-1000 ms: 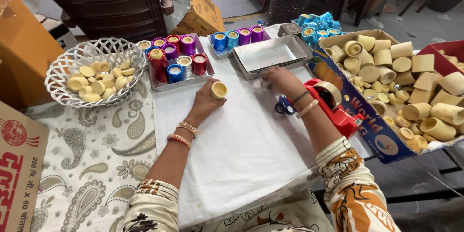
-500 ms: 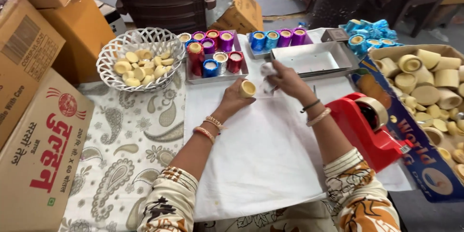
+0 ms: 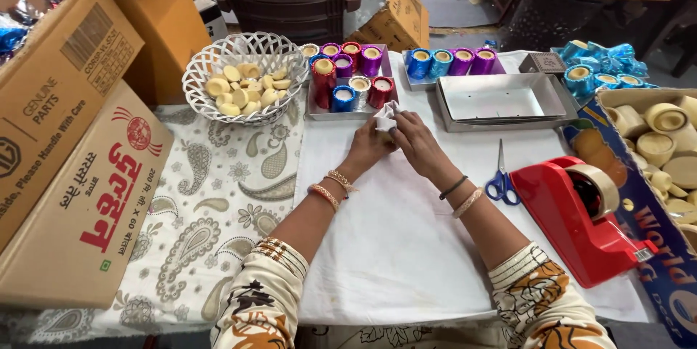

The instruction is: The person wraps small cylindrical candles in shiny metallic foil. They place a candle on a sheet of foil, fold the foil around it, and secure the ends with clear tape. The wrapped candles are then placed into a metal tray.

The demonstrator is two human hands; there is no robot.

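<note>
My left hand [image 3: 368, 147] and my right hand [image 3: 414, 139] meet over the white cloth [image 3: 392, 247] and together grip a small cup wrapped in white paper [image 3: 385, 117]. The paper covers the cup almost fully. Just beyond the hands stands a metal tray [image 3: 319, 111] with foil-wrapped cups in red, blue and purple. A white wire basket [image 3: 243, 76] of pale yellow discs sits to the left of that tray.
An empty steel tray [image 3: 501, 98] lies right of the hands, with more foil cups behind it. Blue-handled scissors [image 3: 501, 178] and a red tape dispenser [image 3: 581, 211] rest at right. A carton of bare cream cups [image 3: 661, 142] is far right; cardboard boxes [image 3: 72, 138] crowd the left.
The bare cup held in my left hand is now covered by white paper, and my right hand has come in to grip it too. The view has shifted left.
</note>
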